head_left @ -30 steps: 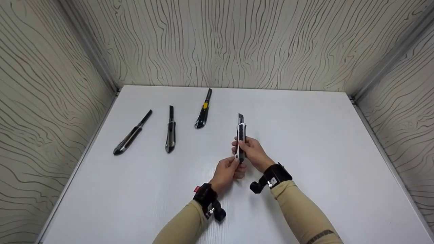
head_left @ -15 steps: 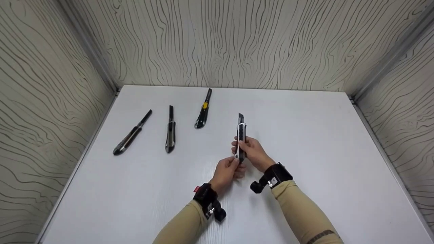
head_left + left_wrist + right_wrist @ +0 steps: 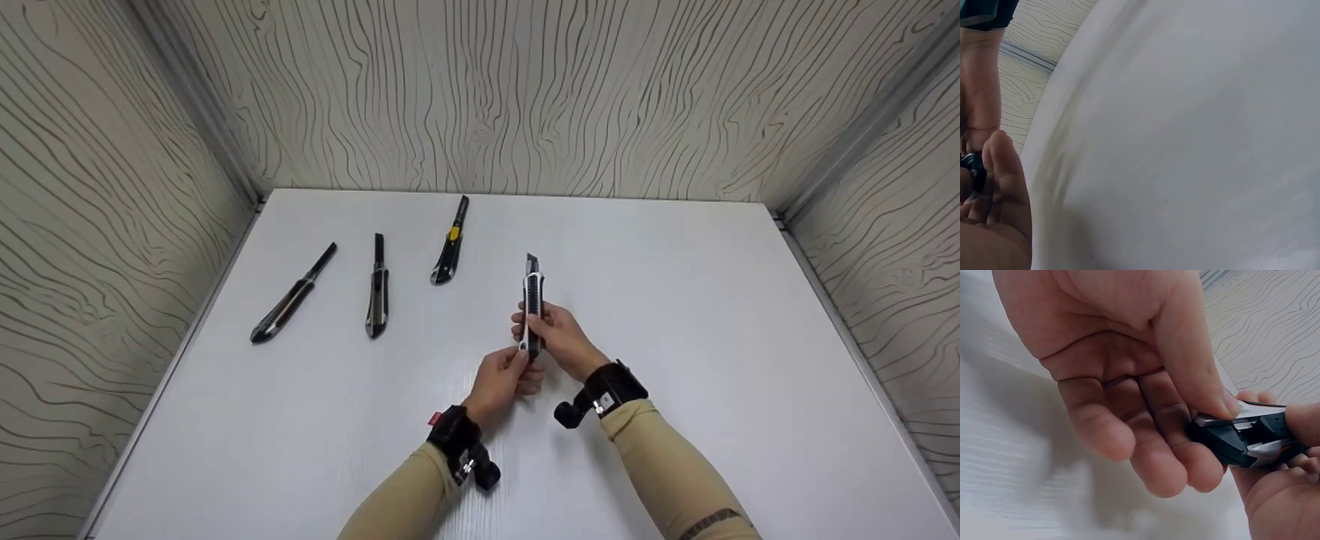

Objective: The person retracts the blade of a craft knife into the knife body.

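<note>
In the head view a utility knife (image 3: 532, 292), silver and black, is held blade up over the table's middle. A short length of its blade (image 3: 532, 263) sticks out at the top. My right hand (image 3: 566, 336) grips the handle, thumb on the front face and fingers behind. At the butt end my left hand (image 3: 501, 379) pinches the knife between thumb and fingers. The right wrist view shows that dark butt (image 3: 1224, 441) close up, with the left thumb (image 3: 1224, 402) pressed on it. Only part of the knife (image 3: 976, 169) appears in the left wrist view.
Three more utility knives lie on the white table (image 3: 697, 315): one at the far left (image 3: 289, 304), one beside it (image 3: 378, 292), and one with a yellow slider (image 3: 450, 244) further back. Wood-patterned walls (image 3: 487, 97) stand behind and at both sides.
The blade tip sits slightly lower than before, and my right thumb has shifted a little toward the butt. My left hand and the other knives have not visibly moved.
</note>
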A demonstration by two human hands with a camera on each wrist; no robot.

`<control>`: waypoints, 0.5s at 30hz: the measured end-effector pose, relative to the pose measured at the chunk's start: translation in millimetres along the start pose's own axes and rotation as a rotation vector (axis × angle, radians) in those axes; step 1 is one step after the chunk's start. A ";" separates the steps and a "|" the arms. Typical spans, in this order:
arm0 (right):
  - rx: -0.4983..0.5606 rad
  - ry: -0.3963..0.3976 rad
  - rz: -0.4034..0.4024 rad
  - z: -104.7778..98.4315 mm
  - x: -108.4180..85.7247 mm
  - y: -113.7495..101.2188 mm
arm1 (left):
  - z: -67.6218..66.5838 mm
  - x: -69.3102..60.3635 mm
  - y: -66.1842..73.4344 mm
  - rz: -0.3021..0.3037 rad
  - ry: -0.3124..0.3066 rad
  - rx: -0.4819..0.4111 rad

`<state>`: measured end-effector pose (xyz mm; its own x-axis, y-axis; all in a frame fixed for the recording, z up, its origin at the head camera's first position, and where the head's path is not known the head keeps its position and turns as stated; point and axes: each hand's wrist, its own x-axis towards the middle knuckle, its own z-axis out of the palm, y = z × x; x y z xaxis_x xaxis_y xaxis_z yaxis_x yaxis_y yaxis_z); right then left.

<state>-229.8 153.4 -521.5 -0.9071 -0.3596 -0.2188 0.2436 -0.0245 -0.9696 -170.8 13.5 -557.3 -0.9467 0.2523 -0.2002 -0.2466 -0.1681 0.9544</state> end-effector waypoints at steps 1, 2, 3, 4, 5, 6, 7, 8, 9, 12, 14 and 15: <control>-0.001 -0.001 0.000 -0.2 -0.1 0.1 | 0.3 0.0 -0.1 0.000 0.002 -0.003; -0.002 0.001 0.000 -0.3 -0.1 0.1 | 0.6 0.0 -0.3 -0.001 0.004 -0.007; -0.003 0.000 0.000 -0.4 0.0 0.1 | 0.8 0.0 -0.5 -0.002 0.007 -0.009; -0.006 -0.001 -0.001 -0.7 0.1 0.3 | 1.2 0.1 -0.7 -0.002 0.010 -0.013; -0.010 -0.002 -0.001 -0.9 0.1 0.5 | 1.5 0.0 -0.8 -0.002 0.011 -0.012; -0.013 -0.001 -0.002 -1.1 0.3 0.6 | 1.8 0.3 -0.9 -0.005 0.013 -0.017; -0.016 0.002 -0.002 -1.3 0.4 0.7 | 2.0 0.8 -1.9 -0.004 0.013 -0.016; -0.018 0.004 0.000 -1.5 0.5 1.0 | 2.2 1.2 -2.5 -0.005 0.013 -0.021; -0.020 0.004 0.001 -1.9 0.6 1.3 | 2.5 1.5 -2.4 -0.008 0.013 -0.025; -0.023 0.005 0.004 -2.9 0.8 2.1 | 3.2 1.8 -2.4 -0.020 0.013 -0.042; -0.023 0.001 0.003 -3.6 0.8 2.6 | 3.6 1.4 -1.1 -0.031 0.017 -0.046; -0.023 -0.003 0.001 -3.6 0.7 2.6 | 3.6 1.3 -0.5 -0.036 0.019 -0.045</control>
<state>-231.0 156.5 -524.6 -0.9059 -0.3623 -0.2194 0.2365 -0.0030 -0.9716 -171.2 17.4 -557.3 -0.9409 0.2406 -0.2384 -0.2888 -0.2017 0.9359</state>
